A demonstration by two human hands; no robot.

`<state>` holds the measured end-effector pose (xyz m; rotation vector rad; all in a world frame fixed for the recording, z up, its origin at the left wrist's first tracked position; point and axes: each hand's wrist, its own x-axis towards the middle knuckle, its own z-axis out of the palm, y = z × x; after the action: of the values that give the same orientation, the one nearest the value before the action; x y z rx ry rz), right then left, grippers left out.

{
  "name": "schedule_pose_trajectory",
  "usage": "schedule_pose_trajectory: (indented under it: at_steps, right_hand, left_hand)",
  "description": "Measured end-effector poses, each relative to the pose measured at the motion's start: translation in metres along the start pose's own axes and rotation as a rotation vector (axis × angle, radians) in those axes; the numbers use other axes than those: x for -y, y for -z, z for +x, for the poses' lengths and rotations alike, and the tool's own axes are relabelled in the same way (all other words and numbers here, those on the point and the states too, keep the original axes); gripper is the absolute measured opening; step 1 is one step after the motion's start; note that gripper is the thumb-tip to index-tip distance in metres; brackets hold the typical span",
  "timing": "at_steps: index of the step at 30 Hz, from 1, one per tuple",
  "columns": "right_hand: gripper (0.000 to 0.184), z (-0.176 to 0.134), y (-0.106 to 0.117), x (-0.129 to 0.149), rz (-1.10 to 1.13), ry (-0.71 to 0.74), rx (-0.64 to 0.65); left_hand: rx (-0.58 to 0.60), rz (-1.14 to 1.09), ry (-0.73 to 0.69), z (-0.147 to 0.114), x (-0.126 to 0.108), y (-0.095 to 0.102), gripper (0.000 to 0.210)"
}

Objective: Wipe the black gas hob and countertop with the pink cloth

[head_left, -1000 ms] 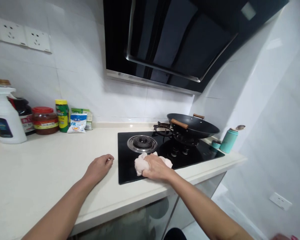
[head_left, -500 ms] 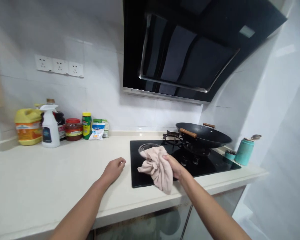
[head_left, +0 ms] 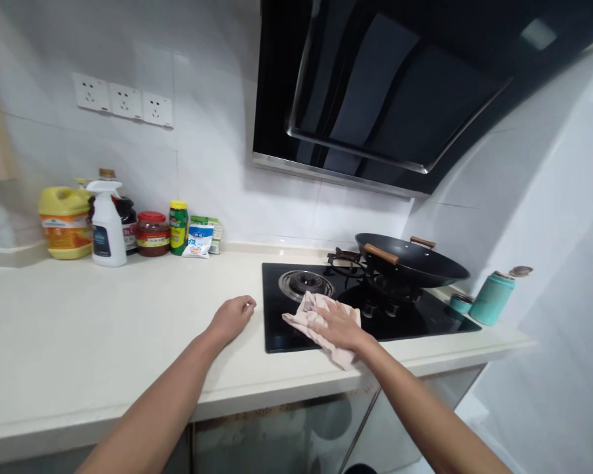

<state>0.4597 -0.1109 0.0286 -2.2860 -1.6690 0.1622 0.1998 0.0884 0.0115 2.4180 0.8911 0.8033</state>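
Note:
My right hand (head_left: 337, 325) lies with fingers spread on a pale pink cloth (head_left: 343, 356), pressing it against the front left of the black glass gas hob (head_left: 277, 339). Part of the cloth hangs past the hob's front edge onto the counter. Just behind the cloth is the uncovered left burner (head_left: 306, 283), its pan support off. My left hand (head_left: 232, 318) rests on the white counter (head_left: 178, 316), left of the hob, with fingers curled in and nothing visible in them.
A black wok (head_left: 415, 260) with wooden handles sits on the right burner, beside a loose pan support (head_left: 346, 263). A turquoise jar (head_left: 493, 297) stands at the right. A spray bottle (head_left: 107, 227), a yellow jug (head_left: 65, 224) and several condiments line the wall. The range hood (head_left: 366, 99) hangs overhead.
My right hand has lowered the cloth, bunched and lifted before, and flattened it on the hob. The left burner has come into full sight. My left hand stays put; the view has shifted slightly.

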Motion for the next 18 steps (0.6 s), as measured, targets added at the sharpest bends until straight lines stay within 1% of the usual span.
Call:
schedule_pose_trajectory:
  at_steps: [1,3,5,10,13,15,17,18]
  right_hand:
    - [0.070,0.004,-0.006,0.009,-0.017,-0.009,0.033]
    - [0.072,0.014,-0.014,0.024,-0.049,-0.024,0.047]
    - [0.072,0.024,-0.018,0.040,-0.069,0.009,0.054]
    - [0.066,0.042,-0.027,0.094,-0.064,0.197,0.093]
    - [0.060,0.038,-0.033,0.120,-0.044,0.321,0.074]
    - [0.055,0.028,-0.036,0.127,-0.029,0.446,0.039]
    - [0.050,0.014,-0.035,0.123,-0.005,0.560,0.005]
    - [0.047,0.006,-0.034,0.117,0.008,0.593,-0.011]
  left_hand:
    - [0.002,0.000,-0.001,0.000,0.000,-0.001,0.029]
    - [0.002,0.000,0.001,0.000,0.001,-0.002,0.030]
    - [-0.011,0.000,0.012,0.002,0.001,-0.002,0.030]
    - [-0.085,0.006,0.068,0.006,0.004,0.001,0.035]
    - [-0.123,0.021,0.102,0.008,0.006,0.005,0.037]
    - [-0.123,0.031,0.123,0.009,0.007,0.007,0.038]
    - [-0.105,0.040,0.134,0.010,0.009,0.008,0.039]
    - [-0.096,0.047,0.137,0.011,0.009,0.008,0.039]
